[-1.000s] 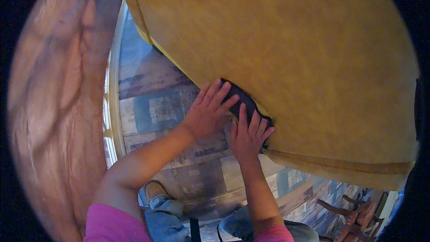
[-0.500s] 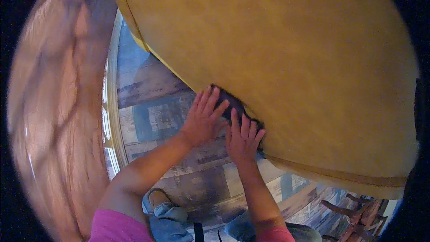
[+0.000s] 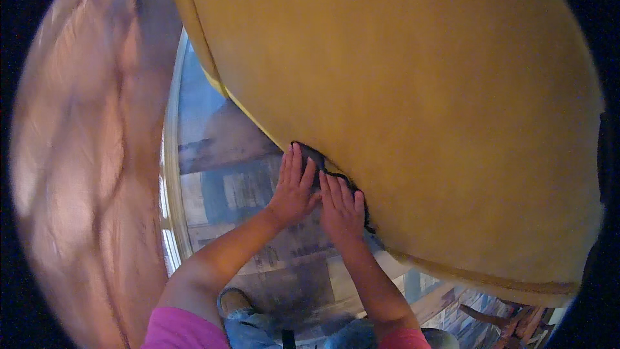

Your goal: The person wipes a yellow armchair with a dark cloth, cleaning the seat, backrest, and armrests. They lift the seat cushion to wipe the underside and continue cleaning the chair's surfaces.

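Note:
A large mustard-yellow panel (image 3: 420, 110), leather-like with stitched seams, fills the upper right. Along its lower left edge lies a small black cloth (image 3: 311, 155), its outline wavy and bunched. My left hand (image 3: 294, 187) rests on the cloth's upper left part, fingers stretched out and close together. Beside it, my right hand (image 3: 341, 210) lies flat over the lower right part, fingers extended toward the panel. The two hands nearly touch at the thumbs. Neither wraps round anything. What lies beneath the palms is hidden.
Below is a floor (image 3: 258, 245) of patchwork planks in grey, blue and brown. A glossy brown wood-like surface (image 3: 77, 174) bounds the left, with a pale trim (image 3: 173, 155) beside it. My shoe (image 3: 234, 300) shows below. Brown wooden legs (image 3: 510, 323) stand at lower right.
Both hands have shifted down and a little left in the picture along with the black cloth. My fingers have drawn closer together. The view has also moved, so the panel sits lower.

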Available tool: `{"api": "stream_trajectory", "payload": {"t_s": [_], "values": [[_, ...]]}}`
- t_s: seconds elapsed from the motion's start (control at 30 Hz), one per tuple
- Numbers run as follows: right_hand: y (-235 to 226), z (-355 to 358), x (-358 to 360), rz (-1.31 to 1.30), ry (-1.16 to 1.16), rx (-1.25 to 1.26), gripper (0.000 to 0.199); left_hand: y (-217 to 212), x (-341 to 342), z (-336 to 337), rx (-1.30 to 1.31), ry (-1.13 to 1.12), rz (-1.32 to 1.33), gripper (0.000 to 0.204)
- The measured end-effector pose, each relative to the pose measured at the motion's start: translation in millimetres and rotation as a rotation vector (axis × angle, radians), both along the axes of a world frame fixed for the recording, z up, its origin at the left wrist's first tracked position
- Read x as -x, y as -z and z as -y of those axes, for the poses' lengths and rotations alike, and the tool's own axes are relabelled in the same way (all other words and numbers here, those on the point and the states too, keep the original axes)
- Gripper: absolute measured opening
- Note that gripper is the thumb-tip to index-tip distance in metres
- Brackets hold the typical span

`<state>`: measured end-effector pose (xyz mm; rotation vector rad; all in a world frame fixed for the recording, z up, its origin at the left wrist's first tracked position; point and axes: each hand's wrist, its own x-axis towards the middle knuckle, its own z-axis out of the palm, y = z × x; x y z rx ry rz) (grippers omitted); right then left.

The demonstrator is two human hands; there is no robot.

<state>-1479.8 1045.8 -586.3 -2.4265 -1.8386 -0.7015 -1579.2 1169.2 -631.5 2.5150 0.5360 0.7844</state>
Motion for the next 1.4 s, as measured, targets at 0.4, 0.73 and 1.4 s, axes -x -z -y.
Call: {"api": "stream_trajectory", "payload": {"t_s": [0.4, 0.73, 1.4], "values": [[-202.8, -41.6, -6.4, 0.209, 0.096, -0.238, 0.047, -218.6, -47.9, -60.3, -0.289, -0.053, 0.505, 0.075], [-287.5, -59.0, -1.4, 0.33, 0.091, -0.21, 0.045, -279.0, -63.7, -67.5, -0.191, -0.125, 0.697, 0.075], [-302.0, -99.0, 14.0, 0.46, 0.135, -0.156, 0.055, -300.8, -49.3, -115.2, -0.159, -0.156, 0.717, 0.077]]}}
